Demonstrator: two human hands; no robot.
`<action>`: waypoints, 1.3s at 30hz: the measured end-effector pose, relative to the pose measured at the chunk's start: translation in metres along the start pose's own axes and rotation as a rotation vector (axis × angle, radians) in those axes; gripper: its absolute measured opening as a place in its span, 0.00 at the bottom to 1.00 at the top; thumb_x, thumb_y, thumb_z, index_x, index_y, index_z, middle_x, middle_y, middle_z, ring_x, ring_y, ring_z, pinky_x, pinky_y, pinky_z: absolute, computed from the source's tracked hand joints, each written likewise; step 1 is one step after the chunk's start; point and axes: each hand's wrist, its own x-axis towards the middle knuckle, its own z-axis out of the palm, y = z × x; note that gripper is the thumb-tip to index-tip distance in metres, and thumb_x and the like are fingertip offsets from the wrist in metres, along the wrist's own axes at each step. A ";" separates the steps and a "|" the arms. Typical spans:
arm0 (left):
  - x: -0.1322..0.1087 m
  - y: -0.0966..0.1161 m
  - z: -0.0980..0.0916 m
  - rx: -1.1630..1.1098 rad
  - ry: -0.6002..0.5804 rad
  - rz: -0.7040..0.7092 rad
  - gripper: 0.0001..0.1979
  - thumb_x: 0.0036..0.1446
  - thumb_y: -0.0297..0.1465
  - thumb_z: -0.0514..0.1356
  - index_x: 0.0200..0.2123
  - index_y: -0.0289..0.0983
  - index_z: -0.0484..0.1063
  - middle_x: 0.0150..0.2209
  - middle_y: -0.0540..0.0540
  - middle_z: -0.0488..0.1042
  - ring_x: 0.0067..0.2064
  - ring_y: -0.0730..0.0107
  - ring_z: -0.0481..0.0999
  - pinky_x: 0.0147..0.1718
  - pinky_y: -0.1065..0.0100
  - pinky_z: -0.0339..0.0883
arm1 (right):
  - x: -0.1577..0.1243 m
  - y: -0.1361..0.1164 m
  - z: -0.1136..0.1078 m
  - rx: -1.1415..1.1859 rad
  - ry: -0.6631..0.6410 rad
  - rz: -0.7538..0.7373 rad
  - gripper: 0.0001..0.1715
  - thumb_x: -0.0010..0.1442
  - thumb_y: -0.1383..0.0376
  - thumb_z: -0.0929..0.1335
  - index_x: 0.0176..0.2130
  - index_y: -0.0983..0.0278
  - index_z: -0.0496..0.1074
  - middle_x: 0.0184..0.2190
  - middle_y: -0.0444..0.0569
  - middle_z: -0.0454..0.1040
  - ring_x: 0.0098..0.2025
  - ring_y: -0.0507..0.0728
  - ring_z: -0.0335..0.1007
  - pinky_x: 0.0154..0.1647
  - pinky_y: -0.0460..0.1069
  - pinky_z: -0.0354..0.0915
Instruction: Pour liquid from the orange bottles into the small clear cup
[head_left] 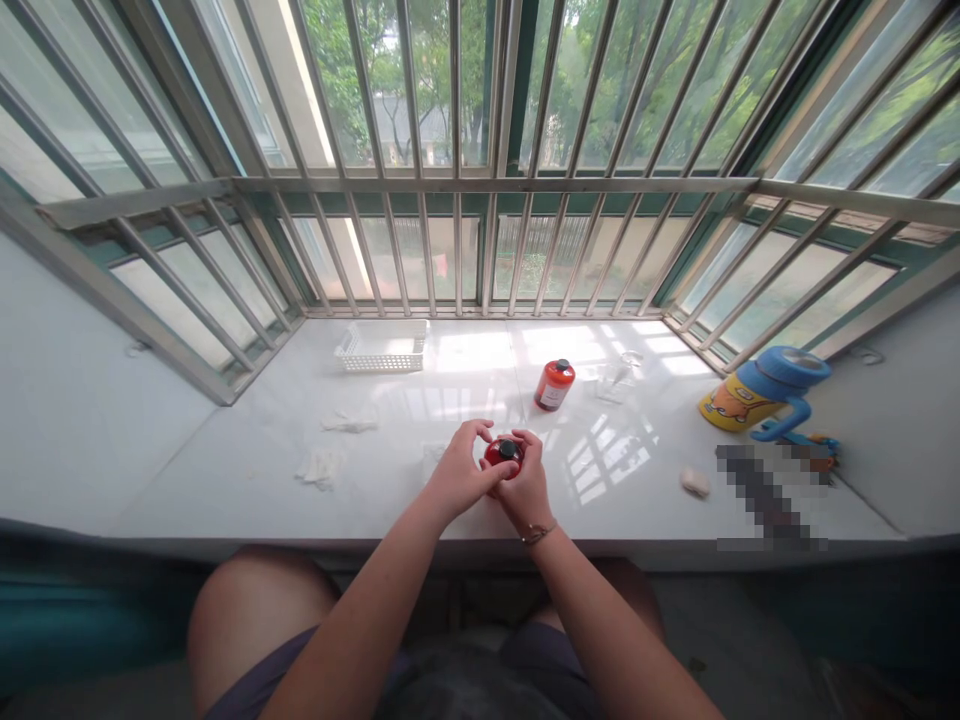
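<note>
Both hands are bent round one small red bottle [493,456], up off the white ledge or resting on it; I cannot tell which. The right hand [528,482] cups its near and right side. The left hand [459,470] is curled from the other side, thumb across the front, with a little gap inside its bent fingers. So the grip is mostly closed, and the black cap [508,449] pokes up between the hands.

The step in hand looks like holding and handling this bottle. I think the next move calls for one hand to keep it steady while the other works, as it looks smooth.

Just past the hands stands another red bottle [553,391]. Farther out are a white basket [382,352], thin white crumpled things [322,468] and a blue and yellow jug [739,395], all on the white ledge [225,470]
</note>
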 end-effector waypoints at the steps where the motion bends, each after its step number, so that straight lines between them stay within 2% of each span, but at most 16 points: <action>1: 0.000 0.000 0.001 0.003 0.001 0.009 0.27 0.55 0.34 0.74 0.56 0.44 0.71 0.66 0.41 0.70 0.69 0.48 0.69 0.69 0.43 0.62 | 0.000 0.000 0.000 -0.007 -0.001 -0.003 0.43 0.55 0.57 0.80 0.61 0.56 0.60 0.52 0.55 0.76 0.51 0.64 0.79 0.54 0.62 0.76; 3: 0.001 -0.001 0.002 0.025 -0.037 0.070 0.30 0.56 0.34 0.73 0.61 0.46 0.71 0.67 0.41 0.69 0.71 0.49 0.66 0.71 0.44 0.59 | 0.000 0.001 -0.001 -0.024 0.003 -0.008 0.42 0.55 0.56 0.80 0.61 0.57 0.60 0.52 0.56 0.76 0.50 0.64 0.79 0.53 0.62 0.76; 6: 0.003 -0.002 0.004 0.042 -0.075 0.110 0.21 0.60 0.30 0.68 0.57 0.47 0.77 0.69 0.42 0.66 0.72 0.50 0.65 0.69 0.47 0.63 | 0.000 0.001 -0.001 -0.031 0.002 -0.001 0.41 0.56 0.55 0.79 0.60 0.57 0.61 0.50 0.55 0.77 0.47 0.63 0.80 0.49 0.61 0.77; 9: 0.005 0.000 0.006 0.030 -0.021 0.108 0.14 0.60 0.26 0.67 0.49 0.44 0.80 0.67 0.41 0.69 0.69 0.50 0.68 0.63 0.49 0.70 | 0.001 0.000 -0.001 -0.027 -0.001 0.016 0.40 0.55 0.55 0.79 0.59 0.57 0.61 0.49 0.54 0.77 0.45 0.62 0.80 0.46 0.59 0.78; 13: 0.005 0.004 0.004 0.018 0.053 0.232 0.10 0.61 0.28 0.68 0.46 0.42 0.80 0.62 0.40 0.75 0.66 0.51 0.72 0.65 0.47 0.67 | 0.001 -0.003 -0.001 -0.026 0.010 0.023 0.39 0.53 0.56 0.80 0.57 0.57 0.62 0.48 0.52 0.77 0.44 0.62 0.80 0.46 0.59 0.77; 17: 0.005 0.003 -0.001 -0.018 0.061 0.246 0.14 0.61 0.29 0.69 0.51 0.44 0.79 0.58 0.43 0.79 0.62 0.55 0.76 0.64 0.50 0.68 | 0.001 -0.005 -0.002 -0.027 0.004 0.028 0.38 0.53 0.56 0.80 0.56 0.57 0.63 0.46 0.50 0.78 0.44 0.62 0.80 0.46 0.58 0.76; 21: 0.004 -0.001 -0.001 -0.008 0.050 0.215 0.14 0.59 0.27 0.70 0.49 0.44 0.80 0.57 0.44 0.80 0.61 0.55 0.76 0.64 0.51 0.68 | 0.000 -0.005 -0.001 -0.032 0.011 0.031 0.36 0.54 0.54 0.79 0.55 0.57 0.63 0.46 0.50 0.77 0.42 0.61 0.79 0.44 0.58 0.76; 25: 0.005 -0.001 0.002 -0.003 0.048 0.163 0.20 0.57 0.27 0.72 0.52 0.45 0.79 0.56 0.45 0.80 0.60 0.55 0.77 0.63 0.50 0.69 | 0.000 -0.003 -0.001 -0.057 0.008 0.043 0.36 0.54 0.53 0.79 0.54 0.57 0.63 0.44 0.50 0.77 0.40 0.61 0.79 0.42 0.57 0.75; 32: 0.008 0.000 0.010 -0.006 0.046 0.255 0.14 0.58 0.27 0.71 0.47 0.43 0.80 0.52 0.45 0.82 0.57 0.56 0.78 0.60 0.53 0.71 | 0.000 -0.002 -0.001 -0.082 0.011 0.038 0.36 0.54 0.54 0.78 0.55 0.57 0.62 0.43 0.49 0.78 0.40 0.61 0.79 0.42 0.57 0.76; 36: 0.005 0.001 -0.002 -0.041 0.118 0.296 0.12 0.63 0.33 0.70 0.50 0.42 0.79 0.52 0.44 0.82 0.56 0.58 0.79 0.58 0.55 0.72 | 0.001 -0.009 -0.002 -0.034 -0.005 0.014 0.33 0.55 0.57 0.78 0.54 0.57 0.63 0.47 0.50 0.78 0.44 0.61 0.80 0.46 0.57 0.77; 39: -0.003 -0.002 -0.026 0.064 0.169 0.246 0.12 0.62 0.38 0.71 0.47 0.43 0.80 0.46 0.45 0.83 0.47 0.60 0.81 0.48 0.59 0.75 | 0.001 -0.012 -0.003 -0.029 0.000 -0.017 0.31 0.56 0.57 0.77 0.54 0.57 0.64 0.51 0.52 0.76 0.49 0.61 0.79 0.52 0.57 0.77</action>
